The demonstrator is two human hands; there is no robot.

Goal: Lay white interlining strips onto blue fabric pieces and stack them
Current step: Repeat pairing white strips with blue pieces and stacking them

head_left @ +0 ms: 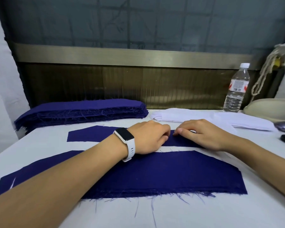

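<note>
Far blue piece [89, 134] lies flat across mid-frame on the white surface [204, 211], w/ the near blue piece [171, 170] below it in the lower frame; a bare strip of surface shows between them. The blue stack [82, 111] sits upper left, and the white interlining strips [179, 115] are piled just right of it, behind the hands.

Both hands meet at the middle of the far blue piece. The right hand [202, 134] has its fingers curled and its thumb tip down, pinching at the cloth's upper edge. The left hand [150, 137] is curled too, fingertips on the cloth, but whether it grips or only presses can't be told from this angle.

Handling, as a judgement: the cloth is thin, light and limp, w/ raw edges shedding long threads, so it'll likely wrinkle or drag if pulled from one point. Best taken at two spread points along an edge. The strips look lighter still, papery, and prob. cling together, so peel one off by a corner.

Writing: the water bottle [235, 89] at right has a red-and-white label [237, 86], text too small to read. The watch [124, 134] face is blank.
</note>
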